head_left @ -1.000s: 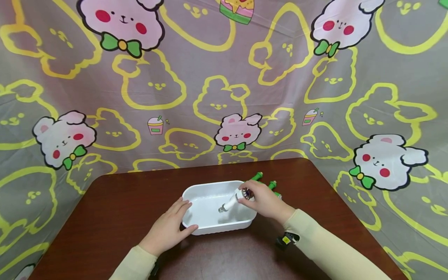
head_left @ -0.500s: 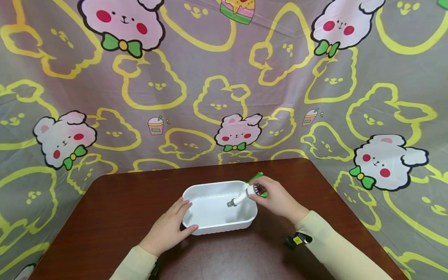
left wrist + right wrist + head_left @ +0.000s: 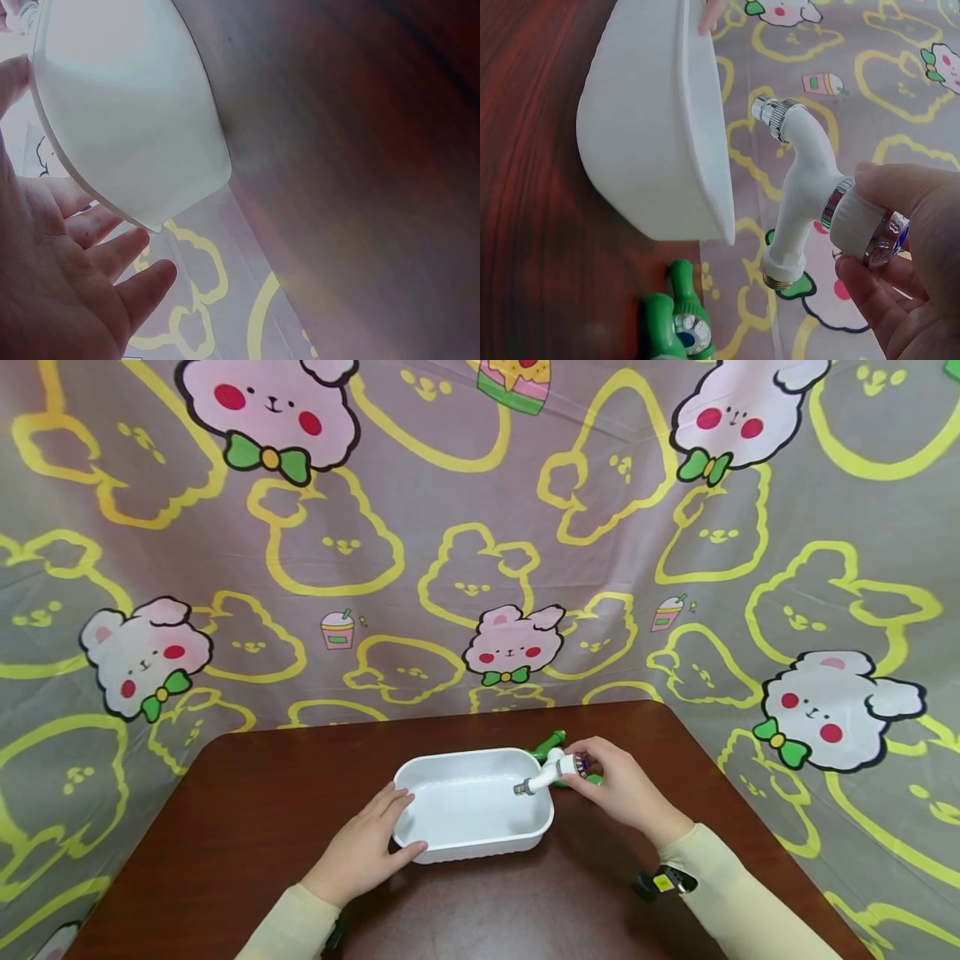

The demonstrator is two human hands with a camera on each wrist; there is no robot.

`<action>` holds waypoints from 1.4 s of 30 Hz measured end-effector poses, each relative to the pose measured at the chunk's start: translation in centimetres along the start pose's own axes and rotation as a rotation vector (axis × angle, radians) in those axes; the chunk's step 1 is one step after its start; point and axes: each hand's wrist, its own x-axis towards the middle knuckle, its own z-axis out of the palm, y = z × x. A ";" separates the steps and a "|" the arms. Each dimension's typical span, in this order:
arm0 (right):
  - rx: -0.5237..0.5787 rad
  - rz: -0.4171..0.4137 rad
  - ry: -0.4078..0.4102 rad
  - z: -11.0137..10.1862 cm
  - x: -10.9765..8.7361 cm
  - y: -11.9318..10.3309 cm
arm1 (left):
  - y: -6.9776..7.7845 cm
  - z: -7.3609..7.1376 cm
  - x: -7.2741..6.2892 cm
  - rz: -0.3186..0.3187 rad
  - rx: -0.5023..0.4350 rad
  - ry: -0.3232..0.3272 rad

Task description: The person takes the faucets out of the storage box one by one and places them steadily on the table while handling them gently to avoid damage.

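Observation:
My right hand [image 3: 626, 789] pinches a white plastic faucet [image 3: 546, 776] by its round knob end, above the right rim of a white oblong tub [image 3: 483, 852]. In the right wrist view the faucet [image 3: 804, 176] has a silver spout tip and a brass-coloured threaded inlet, and hangs apart from the tub [image 3: 637, 142]. My left hand [image 3: 366, 847] rests on the tub's left end, fingers spread and fairly straight, thumb on the front rim. From the left wrist the fingers [image 3: 112, 251] are seen along the rim of the tub [image 3: 131, 112].
Green faucets [image 3: 550, 747] lie on the dark brown table [image 3: 285, 777] beyond the tub's right end, partly hidden by the right hand. A patterned cloth [image 3: 420, 568] hangs behind the table and along both sides.
My right hand has carried the white faucet rightward, from over the tub's middle to its right rim. The left hand and the tub have stayed put.

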 end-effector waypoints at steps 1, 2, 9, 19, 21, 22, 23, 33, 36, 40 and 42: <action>-0.007 0.002 0.004 -0.1 -0.2 0.2 | 0.0 0.0 0.0 0.000 -0.001 -0.002; -0.015 0.001 0.008 -0.1 -0.4 0.4 | 0.0 0.1 0.0 0.000 0.000 -0.004; -0.053 -0.005 0.053 -0.6 -1.4 1.6 | -0.1 0.2 0.0 0.002 0.008 0.000; -0.131 -0.010 0.115 -1.4 -3.0 3.2 | -0.1 0.2 -0.1 0.004 0.009 0.003; -0.143 -0.011 0.132 -1.6 -3.6 3.5 | 0.0 0.1 0.0 0.009 0.007 0.002; -0.150 -0.010 0.138 -1.6 -3.8 3.7 | 0.0 0.1 0.0 0.010 0.007 0.001; -0.155 -0.008 0.145 -1.7 -4.1 3.9 | 0.0 0.1 0.0 0.012 0.005 0.000; -0.207 0.004 0.135 -2.1 -5.4 5.4 | 0.3 -0.1 0.1 0.004 0.004 -0.012; -0.219 0.042 0.108 -2.2 -5.6 5.7 | 0.3 -0.2 0.0 0.004 0.005 -0.010; -0.232 0.090 0.070 -2.5 -5.5 6.2 | 0.4 -0.3 -0.1 0.015 0.012 0.008; -0.234 0.111 0.052 -2.6 -5.5 6.3 | 0.4 -0.4 -0.1 0.017 0.015 0.014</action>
